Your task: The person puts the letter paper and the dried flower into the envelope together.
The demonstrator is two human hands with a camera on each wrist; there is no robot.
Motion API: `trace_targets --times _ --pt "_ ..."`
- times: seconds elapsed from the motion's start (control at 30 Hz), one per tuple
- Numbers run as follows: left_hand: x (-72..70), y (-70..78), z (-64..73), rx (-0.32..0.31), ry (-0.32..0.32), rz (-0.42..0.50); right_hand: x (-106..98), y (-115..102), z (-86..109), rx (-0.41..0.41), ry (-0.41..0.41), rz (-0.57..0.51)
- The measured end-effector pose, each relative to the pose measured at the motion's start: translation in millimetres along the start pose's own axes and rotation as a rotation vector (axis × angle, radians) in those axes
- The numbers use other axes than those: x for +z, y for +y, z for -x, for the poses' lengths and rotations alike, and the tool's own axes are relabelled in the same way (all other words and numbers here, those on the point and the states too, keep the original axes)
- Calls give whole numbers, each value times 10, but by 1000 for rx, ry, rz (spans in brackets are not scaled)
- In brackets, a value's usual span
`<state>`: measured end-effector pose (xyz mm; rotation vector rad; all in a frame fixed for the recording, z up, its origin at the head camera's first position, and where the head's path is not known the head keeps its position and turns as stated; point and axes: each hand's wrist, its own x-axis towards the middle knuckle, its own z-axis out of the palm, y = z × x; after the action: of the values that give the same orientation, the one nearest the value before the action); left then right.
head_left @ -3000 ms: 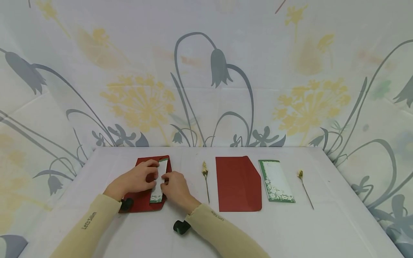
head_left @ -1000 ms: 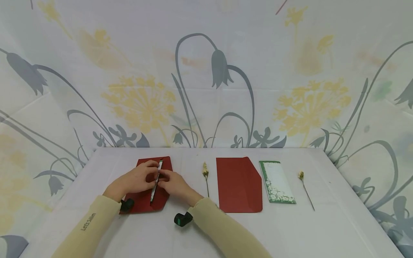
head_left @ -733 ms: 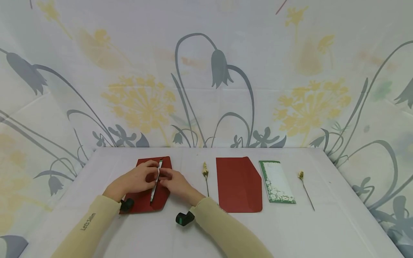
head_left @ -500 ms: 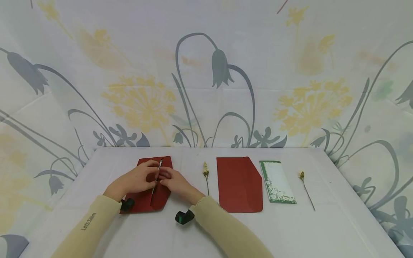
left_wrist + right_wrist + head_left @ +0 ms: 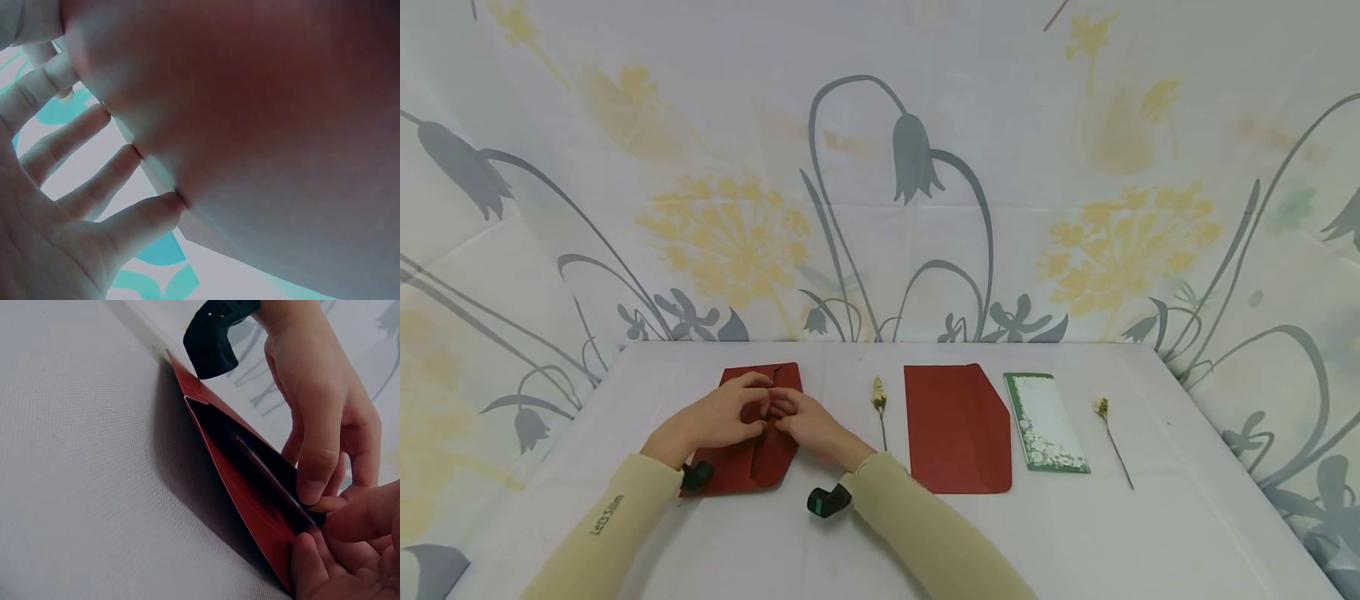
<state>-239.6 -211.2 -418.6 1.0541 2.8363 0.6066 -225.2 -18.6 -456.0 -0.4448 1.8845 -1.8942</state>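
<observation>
A red envelope (image 5: 730,468) lies at the left of the table, its pocket gaping along a slit. My left hand (image 5: 718,419) grips the pocket's edge; in the left wrist view its spread fingertips meet the envelope's raised layer (image 5: 237,125). At the same opening is my right hand (image 5: 812,427), its curled fingertips close to the left thumb. In the right wrist view, the dark edge of a card (image 5: 272,477) shows inside the pocket, running to the right thumb and fingers, which pinch it. The rest of that card is hidden.
To the right lie a dried flower (image 5: 879,404), a second red envelope (image 5: 957,429), a white card with a green floral border (image 5: 1047,421) and another dried flower (image 5: 1105,417). The white table (image 5: 1075,542) meets a flower-patterned cloth (image 5: 880,250) behind.
The green-and-white card has slid left into the envelope's pocket, from a wide strip to a thin one to out of sight in the head view. My right hand moved slightly left; the left stayed.
</observation>
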Motion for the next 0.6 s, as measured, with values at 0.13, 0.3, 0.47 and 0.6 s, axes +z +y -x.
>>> trace_targets --times 0.13,0.3,0.47,0.6 --pt "1 10 -5 13 6 7 -11 -20 4 6 -9 6" --pt "-6 6 -11 4 3 14 -15 -37 -23 31 -27 8" --pt "1 0 -10 12 11 18 -28 -59 -12 32 -59 15" --pt "13 -11 -5 3 7 26 -29 -54 10 15 -54 30"
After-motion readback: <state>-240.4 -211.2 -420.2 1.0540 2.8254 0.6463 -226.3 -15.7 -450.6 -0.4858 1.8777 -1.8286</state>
